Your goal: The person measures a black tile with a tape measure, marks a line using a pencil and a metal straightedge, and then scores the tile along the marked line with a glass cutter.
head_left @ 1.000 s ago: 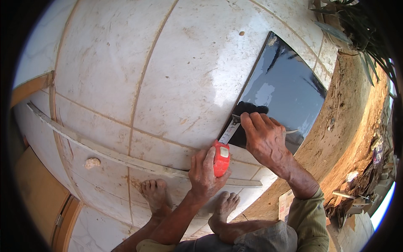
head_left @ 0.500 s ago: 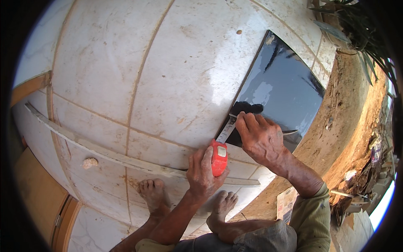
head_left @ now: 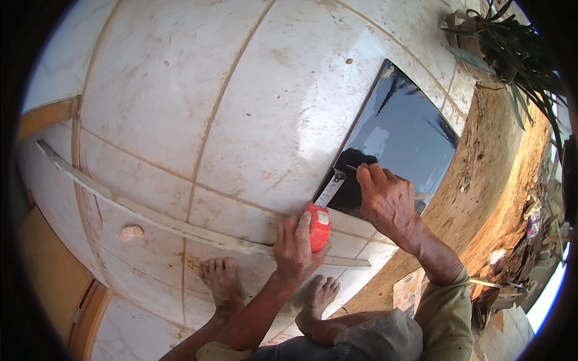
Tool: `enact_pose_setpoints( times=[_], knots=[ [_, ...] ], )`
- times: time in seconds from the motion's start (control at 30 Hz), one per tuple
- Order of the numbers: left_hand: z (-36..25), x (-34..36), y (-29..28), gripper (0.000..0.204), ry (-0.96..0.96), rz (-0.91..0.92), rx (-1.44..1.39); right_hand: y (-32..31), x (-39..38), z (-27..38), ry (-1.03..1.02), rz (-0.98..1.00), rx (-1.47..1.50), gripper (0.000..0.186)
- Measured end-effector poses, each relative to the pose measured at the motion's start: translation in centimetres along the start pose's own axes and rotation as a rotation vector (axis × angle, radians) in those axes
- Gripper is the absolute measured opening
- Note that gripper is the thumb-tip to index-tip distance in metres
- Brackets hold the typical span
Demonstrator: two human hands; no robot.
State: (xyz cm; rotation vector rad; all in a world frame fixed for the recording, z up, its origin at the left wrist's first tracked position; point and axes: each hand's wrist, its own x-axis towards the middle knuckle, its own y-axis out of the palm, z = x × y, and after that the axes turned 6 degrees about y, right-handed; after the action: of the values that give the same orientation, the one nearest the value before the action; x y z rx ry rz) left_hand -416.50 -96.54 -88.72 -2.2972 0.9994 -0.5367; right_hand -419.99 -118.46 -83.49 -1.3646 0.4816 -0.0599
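Observation:
A glossy black tile (head_left: 404, 144) lies on the floor in front of me, reflecting light and dark shapes. My left hand (head_left: 295, 245) is closed around a red tape measure (head_left: 320, 227) at the tile's near left corner. From its case a short length of metal tape (head_left: 331, 188) reaches over the tile along its left edge, with the hooked end free on the black surface. Just right of that end, my right hand (head_left: 387, 195) pinches a thin pointed metal tool (head_left: 353, 167) above the tile. Most of the tool is hidden by the fingers.
A long pale strip (head_left: 198, 232) lies across the floor by my feet. A small lump (head_left: 130, 233) rests at left. To the right are a bare earth edge (head_left: 475, 162), a potted plant (head_left: 503, 51) and scattered debris (head_left: 512, 277). A wooden door (head_left: 54, 265) stands at lower left.
My right hand has shifted slightly right, off the end of the tape, taking the pointed tool with it. The left hand still holds the tape measure in nearly the same place.

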Motion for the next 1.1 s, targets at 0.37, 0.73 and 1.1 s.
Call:
enact_pose_setpoints(
  times=[0.37, 0.73, 1.1],
  knots=[
    [0.0, 0.2, 0.0, 0.072, 0.009, 0.019, 0.000, 0.7, 1.0, 0.9, -0.085, -0.042, 0.030, 0.018],
    [0.0, -0.2, 0.2, 0.074, -0.016, 0.009, -0.008, 0.8, 0.1, 0.7, -0.136, -0.029, -0.077, 0.017],
    [0.3, -0.1, 0.3, 0.067, 0.057, -0.009, 0.001, -1.2, -3.3, -1.6, 0.132, -0.252, 0.168, 0.035]
  ],
)
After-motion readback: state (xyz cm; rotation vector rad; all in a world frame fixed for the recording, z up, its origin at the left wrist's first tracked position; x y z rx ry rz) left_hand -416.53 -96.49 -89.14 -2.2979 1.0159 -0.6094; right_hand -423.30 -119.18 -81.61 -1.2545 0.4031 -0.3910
